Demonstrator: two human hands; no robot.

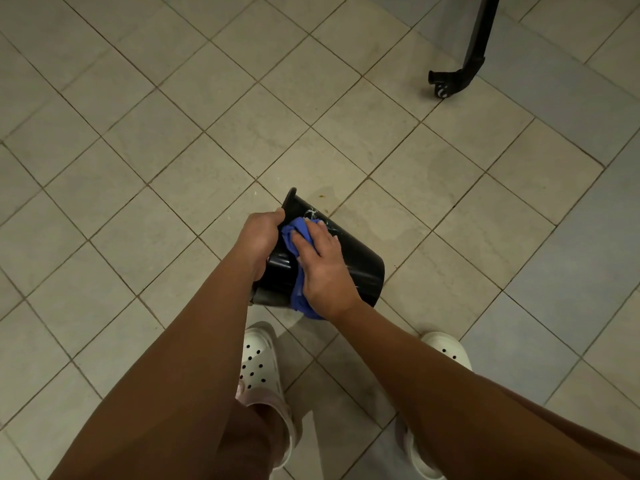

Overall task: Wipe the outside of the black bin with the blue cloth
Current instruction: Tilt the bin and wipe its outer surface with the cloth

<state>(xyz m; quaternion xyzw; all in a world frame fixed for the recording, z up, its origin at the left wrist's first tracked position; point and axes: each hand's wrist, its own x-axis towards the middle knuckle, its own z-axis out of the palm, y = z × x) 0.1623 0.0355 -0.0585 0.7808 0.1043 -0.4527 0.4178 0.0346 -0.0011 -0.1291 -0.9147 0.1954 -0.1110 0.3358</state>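
The black bin (360,265) is held tilted on its side above the tiled floor, its rim toward the upper left and its base toward the lower right. My left hand (259,240) grips the bin at its rim edge. My right hand (320,265) presses the crumpled blue cloth (294,237) flat against the bin's outer wall, fingers spread over it. Part of the cloth hangs below my right wrist. White streaks show on the bin's wall near the rim.
Beige floor tiles (173,133) spread all around. A black wheeled leg of some stand (460,71) rests at the upper right. My feet in white clogs (259,362) stand just below the bin. A damp patch marks the floor right of the bin.
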